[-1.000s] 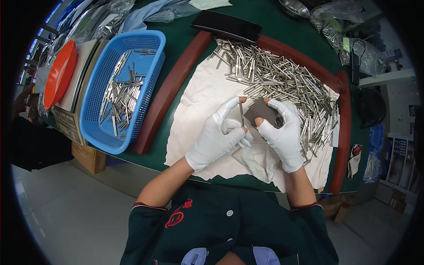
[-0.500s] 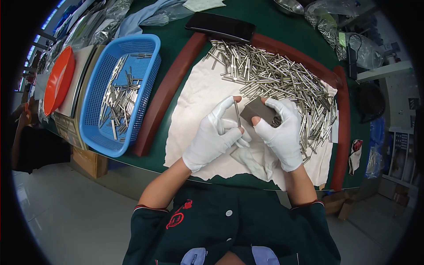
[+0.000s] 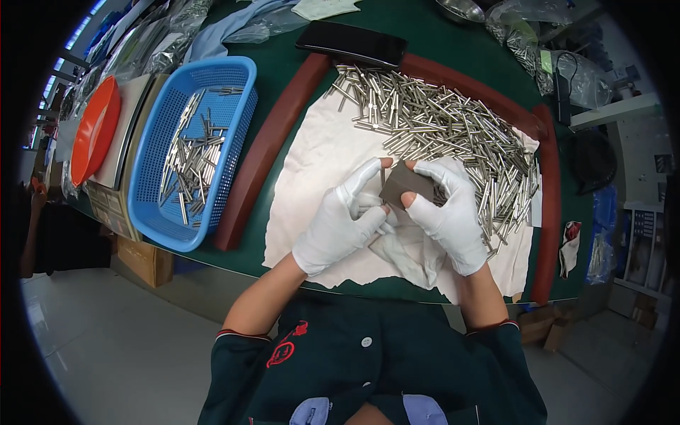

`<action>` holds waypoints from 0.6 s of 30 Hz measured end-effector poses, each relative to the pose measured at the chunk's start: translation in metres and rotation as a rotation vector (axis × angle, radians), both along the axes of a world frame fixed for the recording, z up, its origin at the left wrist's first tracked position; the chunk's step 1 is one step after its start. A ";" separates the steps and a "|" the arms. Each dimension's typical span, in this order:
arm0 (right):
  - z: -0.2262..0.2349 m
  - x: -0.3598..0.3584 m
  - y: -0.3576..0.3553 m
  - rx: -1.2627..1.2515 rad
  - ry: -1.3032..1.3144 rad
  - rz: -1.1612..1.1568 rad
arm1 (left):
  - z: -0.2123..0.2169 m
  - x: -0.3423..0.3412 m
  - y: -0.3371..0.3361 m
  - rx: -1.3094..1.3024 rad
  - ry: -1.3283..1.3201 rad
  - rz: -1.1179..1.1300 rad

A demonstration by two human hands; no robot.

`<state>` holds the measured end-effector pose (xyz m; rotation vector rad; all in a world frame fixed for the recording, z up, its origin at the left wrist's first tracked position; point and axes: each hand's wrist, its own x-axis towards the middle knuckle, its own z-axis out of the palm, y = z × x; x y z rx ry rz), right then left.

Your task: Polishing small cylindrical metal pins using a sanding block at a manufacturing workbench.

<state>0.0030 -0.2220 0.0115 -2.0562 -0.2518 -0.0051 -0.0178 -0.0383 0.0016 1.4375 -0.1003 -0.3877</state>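
My left hand [image 3: 340, 223], in a white glove with bare fingertips, pinches a thin metal pin [image 3: 383, 183] upright between thumb and forefinger. Gloved the same way, my right hand [image 3: 450, 212] grips a dark grey-brown block [image 3: 409, 185] by thumb and forefinger. The block's left edge meets the pin and partly covers it. Beyond both hands a large heap of metal pins [image 3: 439, 124] is spread on a white cloth [image 3: 312, 163]. A crumpled white cloth [image 3: 407, 255] lies beneath my hands.
Brown padded bars [image 3: 273, 152] border the cloth. To the left stand a blue basket [image 3: 244, 117] holding pins and an orange dish [image 3: 95, 131]. A black phone [image 3: 350, 44] rests on the far bar. Plastic bags [image 3: 520, 42] lie at back right. At far left, another person's arm shows.
My right hand has brought the block slightly left, against the pin, and turned it. The left hand holds nearly the same place.
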 end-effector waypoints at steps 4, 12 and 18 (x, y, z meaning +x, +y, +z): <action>0.002 -0.001 0.000 -0.016 -0.053 0.009 | -0.002 -0.002 -0.003 -0.064 -0.033 0.019; 0.005 -0.003 0.000 -0.055 -0.074 -0.010 | -0.002 -0.001 0.000 -0.059 -0.027 0.032; 0.008 -0.003 0.000 -0.102 -0.060 -0.041 | -0.005 -0.001 0.001 -0.001 -0.081 -0.014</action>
